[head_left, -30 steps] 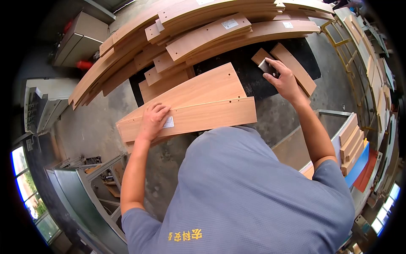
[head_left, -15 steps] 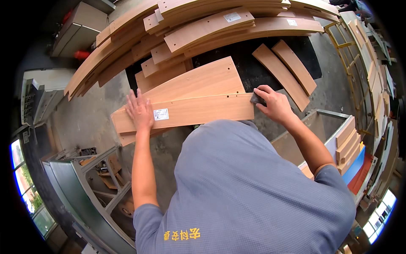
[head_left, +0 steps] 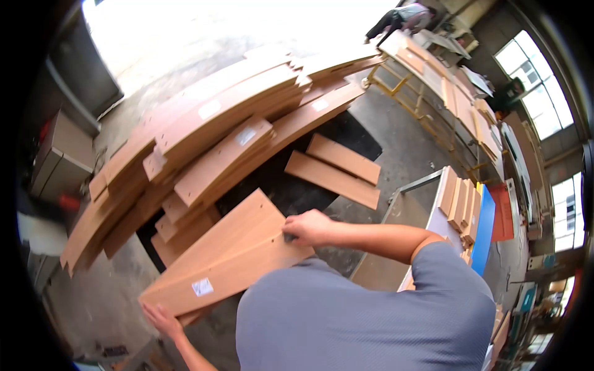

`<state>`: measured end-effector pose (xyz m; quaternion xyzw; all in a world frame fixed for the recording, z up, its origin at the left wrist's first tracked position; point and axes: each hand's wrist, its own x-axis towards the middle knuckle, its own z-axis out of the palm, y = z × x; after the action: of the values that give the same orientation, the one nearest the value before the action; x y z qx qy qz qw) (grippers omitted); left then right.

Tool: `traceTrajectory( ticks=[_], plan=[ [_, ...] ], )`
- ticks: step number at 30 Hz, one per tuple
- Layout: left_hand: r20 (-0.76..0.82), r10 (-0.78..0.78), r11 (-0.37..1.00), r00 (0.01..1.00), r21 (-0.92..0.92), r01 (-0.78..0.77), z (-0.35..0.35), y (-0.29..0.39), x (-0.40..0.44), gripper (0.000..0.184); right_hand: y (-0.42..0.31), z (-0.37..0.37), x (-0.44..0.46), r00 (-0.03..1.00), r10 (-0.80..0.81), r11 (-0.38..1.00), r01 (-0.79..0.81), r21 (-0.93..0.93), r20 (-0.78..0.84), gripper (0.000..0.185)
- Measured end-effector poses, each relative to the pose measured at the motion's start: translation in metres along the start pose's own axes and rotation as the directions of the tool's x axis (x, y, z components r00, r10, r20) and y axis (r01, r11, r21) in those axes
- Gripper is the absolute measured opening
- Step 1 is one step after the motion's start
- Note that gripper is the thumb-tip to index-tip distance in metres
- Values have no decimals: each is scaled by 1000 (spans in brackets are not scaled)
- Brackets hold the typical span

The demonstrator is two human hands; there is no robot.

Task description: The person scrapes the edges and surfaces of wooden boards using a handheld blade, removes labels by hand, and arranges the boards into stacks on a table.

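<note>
A long tan wooden board (head_left: 232,270) with a white label lies slanted in front of me. It rests against a wider wooden panel (head_left: 230,230) behind it. At the board's lower left end, my left hand (head_left: 162,319) grips the corner, its fingertips at the edge. My right hand (head_left: 310,227) is closed around a small dark grey block (head_left: 289,237), which looks like a sanding block. The block sits against the board's upper edge near its right end, and the fingers cover most of it.
Curved wooden boards (head_left: 223,164) are stacked beyond the panel. Two loose boards (head_left: 334,179) lie on a black sheet (head_left: 365,133). To the right stand a metal-framed cart (head_left: 396,213) with wood pieces and a yellow-framed trolley (head_left: 402,86). A co-worker (head_left: 405,18) bends over at the back.
My view has swung right and tilted. My left hand has gone from lying flat on the board to its left end. The right hand, still with the block, has moved in from the board's right tip.
</note>
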<state>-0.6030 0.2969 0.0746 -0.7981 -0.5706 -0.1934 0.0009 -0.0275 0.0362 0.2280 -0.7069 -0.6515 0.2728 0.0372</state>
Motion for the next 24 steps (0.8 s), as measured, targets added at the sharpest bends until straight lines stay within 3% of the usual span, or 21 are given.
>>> traceTrajectory(
  ticks=[4,6,8,9,13,15,16,18,19,20,22,23,24],
  plan=[
    [-41,-36,999,999,-13,35,-4,13,-6,55,-19,-2,11,996,-71,997,71,4,-51,30],
    [-50,-44,999,998,-16,44,-15,28,-5,55,1,-3,6,999,-26,999,24,-38,-43,35],
    [-137,-55,998,989,22,59,-50,64,-11,65,31,-11,-4,994,-46,999,45,-19,-94,45],
    [-185,-60,997,981,35,67,-50,67,-12,64,39,-23,-7,999,-5,1000,4,-21,-44,54],
    [-180,-77,994,981,67,90,-53,68,-10,64,53,-40,-3,997,-75,995,72,-71,-36,56],
    [-121,-39,993,992,-111,26,-65,69,-11,68,52,-39,4,989,-148,981,146,-130,-2,54],
    [-113,-52,994,992,-104,40,-55,56,-13,68,50,-40,6,988,-156,980,156,-126,12,54],
    [-35,-99,957,995,-276,85,-34,5,-35,49,25,-47,17,995,-64,982,77,-170,80,39],
    [-47,-216,916,975,-356,186,-18,-18,-51,44,18,-48,23,997,-44,982,55,-180,60,38],
    [92,-286,866,954,-402,298,-50,9,-45,44,15,-47,22,998,-43,982,52,-181,50,37],
    [113,-368,751,923,-550,366,-56,21,-45,43,8,-48,26,998,7,977,5,-213,56,45],
    [154,-472,596,868,-670,443,-60,32,-40,43,7,-47,27,998,15,976,0,-219,63,47],
    [284,-591,323,755,-774,544,-66,40,-37,45,-2,-50,29,996,51,967,-29,-254,78,49]
  ],
)
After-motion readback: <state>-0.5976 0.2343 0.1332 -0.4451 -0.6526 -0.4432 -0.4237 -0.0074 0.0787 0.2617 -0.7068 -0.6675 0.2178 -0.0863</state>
